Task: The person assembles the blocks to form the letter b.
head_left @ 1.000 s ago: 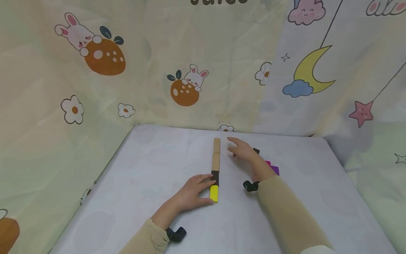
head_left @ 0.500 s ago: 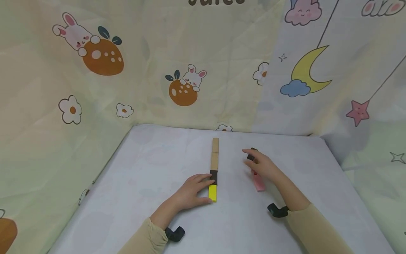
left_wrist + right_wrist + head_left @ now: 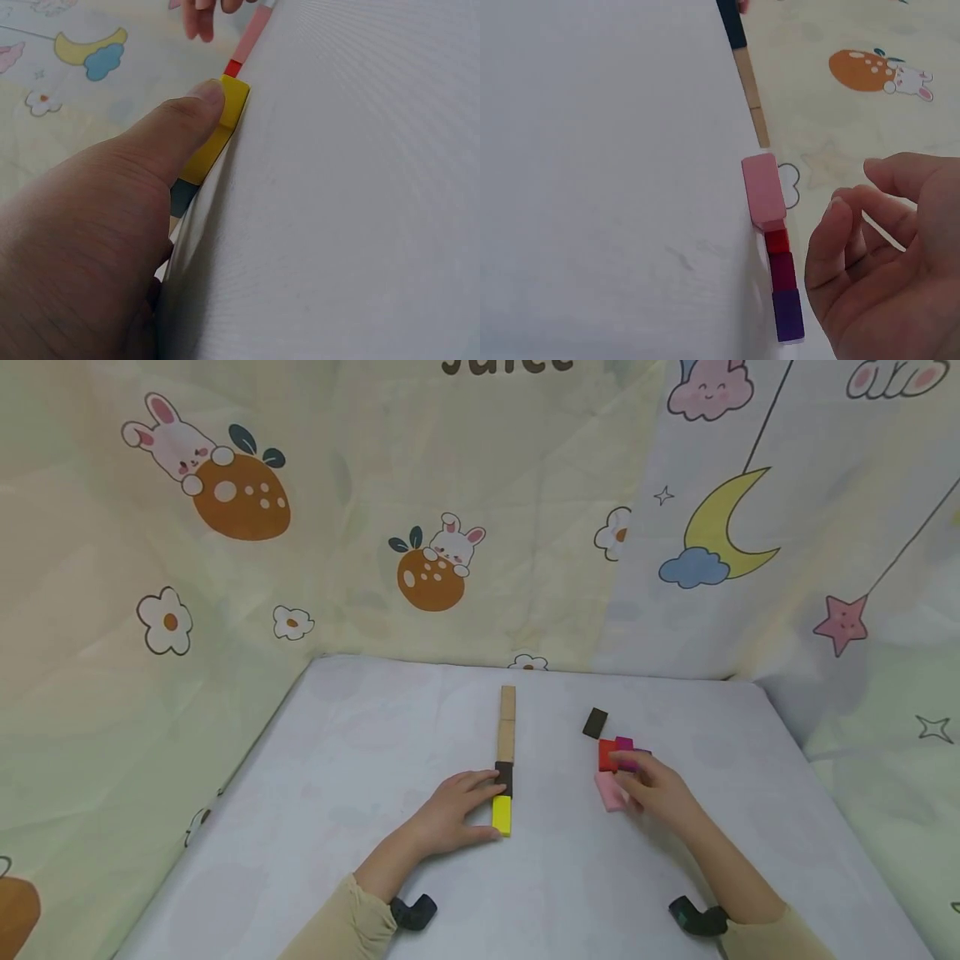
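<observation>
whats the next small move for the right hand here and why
Probably close the right hand on the pink block: its loosely curled fingers hover over the loose pile, holding nothing, while the left hand steadies the yellow block at the row's near end.

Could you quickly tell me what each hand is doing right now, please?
Left hand: open, thumb and fingertips pressing the yellow block.
Right hand: open, fingers loosely curled by the pink block, holding nothing.
</observation>
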Motion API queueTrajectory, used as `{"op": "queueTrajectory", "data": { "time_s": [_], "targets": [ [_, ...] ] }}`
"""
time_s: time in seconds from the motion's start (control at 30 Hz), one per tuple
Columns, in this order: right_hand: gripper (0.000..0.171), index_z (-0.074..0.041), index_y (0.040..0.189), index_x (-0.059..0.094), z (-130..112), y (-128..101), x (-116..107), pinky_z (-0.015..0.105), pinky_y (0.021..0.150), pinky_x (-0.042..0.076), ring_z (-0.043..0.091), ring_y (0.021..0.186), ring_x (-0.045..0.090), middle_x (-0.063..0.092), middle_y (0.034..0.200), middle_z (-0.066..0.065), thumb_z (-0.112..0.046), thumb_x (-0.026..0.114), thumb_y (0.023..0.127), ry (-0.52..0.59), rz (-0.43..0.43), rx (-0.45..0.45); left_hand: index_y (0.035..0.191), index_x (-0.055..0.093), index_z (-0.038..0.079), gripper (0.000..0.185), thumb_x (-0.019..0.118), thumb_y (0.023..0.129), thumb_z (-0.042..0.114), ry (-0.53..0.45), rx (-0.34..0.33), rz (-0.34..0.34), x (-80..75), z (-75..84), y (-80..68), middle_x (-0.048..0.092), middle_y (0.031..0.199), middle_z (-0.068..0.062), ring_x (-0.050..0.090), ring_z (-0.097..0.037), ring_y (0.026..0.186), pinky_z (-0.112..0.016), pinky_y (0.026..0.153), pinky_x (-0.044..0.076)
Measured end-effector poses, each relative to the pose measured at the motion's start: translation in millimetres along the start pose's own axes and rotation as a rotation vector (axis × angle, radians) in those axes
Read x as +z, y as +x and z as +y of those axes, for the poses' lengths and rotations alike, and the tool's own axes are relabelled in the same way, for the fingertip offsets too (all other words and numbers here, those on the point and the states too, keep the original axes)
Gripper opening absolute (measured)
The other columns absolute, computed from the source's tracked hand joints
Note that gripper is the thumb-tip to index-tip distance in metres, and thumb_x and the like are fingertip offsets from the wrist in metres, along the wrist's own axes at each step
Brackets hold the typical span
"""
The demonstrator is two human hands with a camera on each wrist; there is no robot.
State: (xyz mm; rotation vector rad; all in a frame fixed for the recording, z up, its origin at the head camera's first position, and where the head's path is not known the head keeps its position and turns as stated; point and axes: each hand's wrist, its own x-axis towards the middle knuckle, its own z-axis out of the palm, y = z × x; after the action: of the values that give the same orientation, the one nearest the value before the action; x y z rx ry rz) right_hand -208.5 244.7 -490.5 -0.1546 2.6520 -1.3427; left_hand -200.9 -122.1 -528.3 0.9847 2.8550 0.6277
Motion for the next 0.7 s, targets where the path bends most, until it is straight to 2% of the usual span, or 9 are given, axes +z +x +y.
{"op": "queueTrajectory", "data": {
  "time_s": [0.1, 0.3, 0.5, 0.7],
  "targets": [
    [0.042, -0.03, 0.127, 0.049, 4.5, -5.4, 1.9, 0.03, 0.054, 0.05, 0.023, 0.061, 0.055, 0.055, 0.085, 0.008, -0.042, 0.057, 0.088, 0.0, 0.013, 0.018, 0.14, 0.032, 0.039, 0.071, 0.05, 0.078, 0.069, 0.0, 0.01, 0.004, 0.1, -1.5, -0.1, 0.025, 0.149, 0.013, 0.027, -0.018, 0.137, -0.045, 0.112, 0.025],
    [0.038, -0.03, 0.124, 0.049, 10.5, -11.2, 4.9, 0.028, 0.053, 0.05, 0.022, 0.062, 0.056, 0.055, 0.097, 0.006, -0.04, 0.058, 0.088, -0.008, 0.038, 0.022, 0.14, 0.031, 0.039, 0.071, 0.048, 0.078, 0.07, 0.017, 0.024, 0.017, 1.1, -4.1, 0.2, 0.024, 0.149, 0.014, 0.026, -0.016, 0.137, -0.044, 0.112, 0.025],
    [0.047, -0.027, 0.128, 0.046, 14.7, -10.6, 8.9, 0.026, 0.053, 0.049, 0.018, 0.062, 0.054, 0.053, 0.108, 0.004, -0.041, 0.062, 0.085, -0.071, 0.008, 0.039, 0.14, 0.03, 0.041, 0.071, 0.048, 0.078, 0.07, 0.002, 0.01, 0.006, 1.4, -3.8, 0.2, 0.022, 0.15, 0.016, 0.025, -0.016, 0.138, -0.044, 0.112, 0.024],
    [0.062, -0.03, 0.13, 0.044, 15.2, -9.5, 14.1, 0.024, 0.05, 0.043, 0.017, 0.065, 0.05, 0.053, 0.088, 0.003, -0.047, 0.069, 0.077, -0.179, 0.012, 0.046, 0.139, 0.031, 0.041, 0.071, 0.048, 0.077, 0.07, -0.009, 0.008, 0.004, 0.6, -1.9, -0.2, 0.023, 0.149, 0.015, 0.025, -0.015, 0.138, -0.044, 0.112, 0.025]
  ]
}}
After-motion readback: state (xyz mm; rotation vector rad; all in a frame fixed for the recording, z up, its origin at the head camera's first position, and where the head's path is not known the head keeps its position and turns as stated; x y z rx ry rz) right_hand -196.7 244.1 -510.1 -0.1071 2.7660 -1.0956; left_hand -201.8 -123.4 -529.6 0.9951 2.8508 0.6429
